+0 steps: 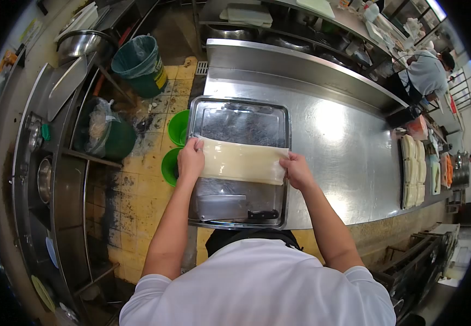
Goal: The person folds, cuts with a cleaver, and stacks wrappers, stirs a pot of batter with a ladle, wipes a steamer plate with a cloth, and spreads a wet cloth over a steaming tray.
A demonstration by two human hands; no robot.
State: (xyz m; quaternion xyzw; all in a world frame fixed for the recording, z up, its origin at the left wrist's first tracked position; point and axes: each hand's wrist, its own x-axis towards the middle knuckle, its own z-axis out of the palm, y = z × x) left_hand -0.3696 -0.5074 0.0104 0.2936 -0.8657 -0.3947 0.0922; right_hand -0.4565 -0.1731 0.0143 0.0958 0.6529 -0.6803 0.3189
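A long, pale, glossy strip of dough (241,161) stretches between my two hands over a metal tray (241,124). My left hand (191,157) is closed on the strip's left end, by the tray's left rim. At the right end, my right hand (297,170) pinches the strip near the tray's right rim. In the tray, on the side nearer my body, lies a cleaver; its wide blade (222,206) points left and its black handle (263,214) right. The strip hides the middle of the tray.
The tray rests on a steel counter (349,157). Two green buckets (179,129) stand left of it. Pale dough blocks on a tray (413,171) sit at the counter's right. Bins (137,65) stand on the tiled floor. Another person (428,76) bends at the far right.
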